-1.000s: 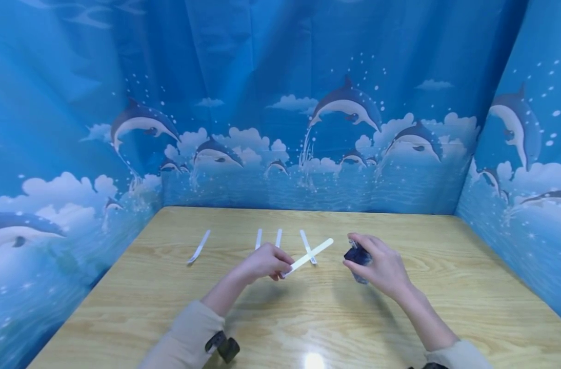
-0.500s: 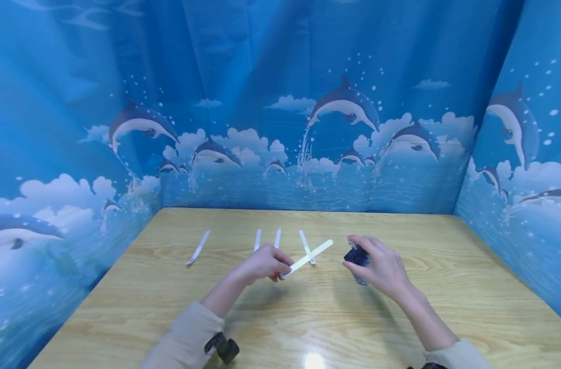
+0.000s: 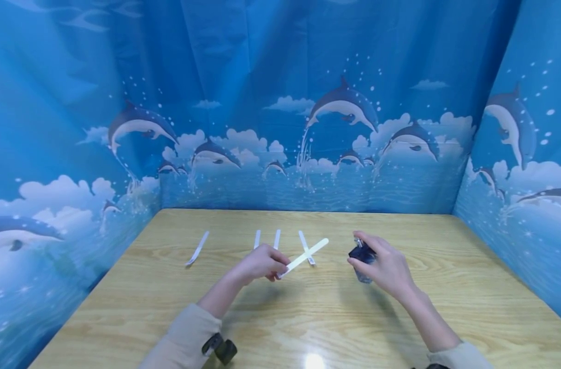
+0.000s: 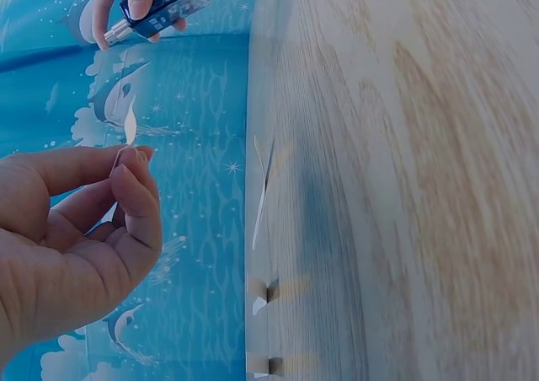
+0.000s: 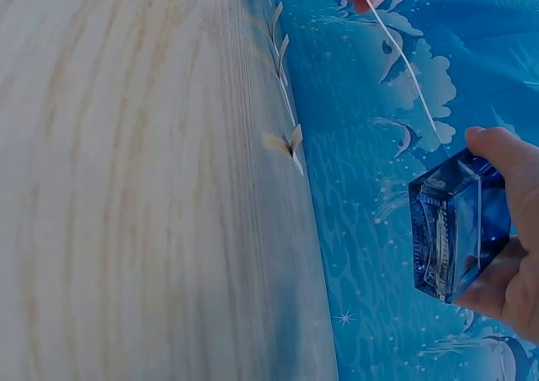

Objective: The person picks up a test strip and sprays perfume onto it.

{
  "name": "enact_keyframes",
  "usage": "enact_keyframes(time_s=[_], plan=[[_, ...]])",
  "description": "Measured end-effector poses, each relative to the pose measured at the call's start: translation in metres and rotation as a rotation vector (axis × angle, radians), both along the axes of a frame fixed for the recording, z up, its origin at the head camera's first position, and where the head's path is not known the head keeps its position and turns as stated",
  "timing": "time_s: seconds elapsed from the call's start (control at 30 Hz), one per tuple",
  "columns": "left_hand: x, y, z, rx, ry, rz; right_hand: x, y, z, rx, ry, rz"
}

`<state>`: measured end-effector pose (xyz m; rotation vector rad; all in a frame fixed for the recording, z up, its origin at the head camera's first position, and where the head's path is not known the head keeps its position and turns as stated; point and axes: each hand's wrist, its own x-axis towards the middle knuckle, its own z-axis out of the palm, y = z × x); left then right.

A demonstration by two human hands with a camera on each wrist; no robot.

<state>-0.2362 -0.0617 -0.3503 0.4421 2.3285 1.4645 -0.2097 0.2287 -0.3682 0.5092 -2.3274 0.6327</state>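
In the head view my left hand (image 3: 262,262) pinches one end of a slim white paper strip (image 3: 318,246), its free end slanting up to the right. The left wrist view has the strip (image 4: 130,125) nearly edge-on between thumb and fingers. My right hand (image 3: 387,265) grips a dark blue glass perfume bottle (image 3: 363,277), index finger on top at the silvery spray nozzle. The bottle's thick glass base (image 5: 438,238) faces the right wrist camera. Bottle and strip are apart, both raised over the table.
On the wooden table (image 3: 280,318) lie several more paper strips: one at the left (image 3: 198,248), a pair partly behind my left hand, and a slanted strip (image 3: 302,240) overlapped by the held one. A dolphin-printed curtain (image 3: 243,169) encloses the back and sides.
My right hand has shifted slightly right with the perfume bottle, whose nozzle now shows more clearly under the index finger. My left hand and its strip have drifted a little left.
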Motion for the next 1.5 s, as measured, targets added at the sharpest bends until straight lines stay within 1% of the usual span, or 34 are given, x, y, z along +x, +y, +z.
enact_keyframes(time_s=[0.4,0.73,0.93,1.33,1.5], plan=[[0.0011,-0.0025,-0.0009,0.013,-0.007,0.005,-0.0007,-0.0008,0.0012,0.014,0.030,0.005],[0.0013,-0.0035,-0.0013,0.012,-0.009,0.002,0.0010,-0.0030,0.0010,0.035,0.067,0.047],[0.0012,-0.0046,-0.0012,0.001,-0.007,0.009,0.0015,-0.0038,0.0013,0.030,0.056,0.048],[0.0005,-0.0054,-0.0019,0.006,-0.007,0.001,0.0020,-0.0028,0.0016,0.031,0.042,0.042],[0.0006,-0.0072,-0.0025,0.009,-0.002,0.004,0.0021,-0.0026,0.0011,0.014,0.027,0.036]])
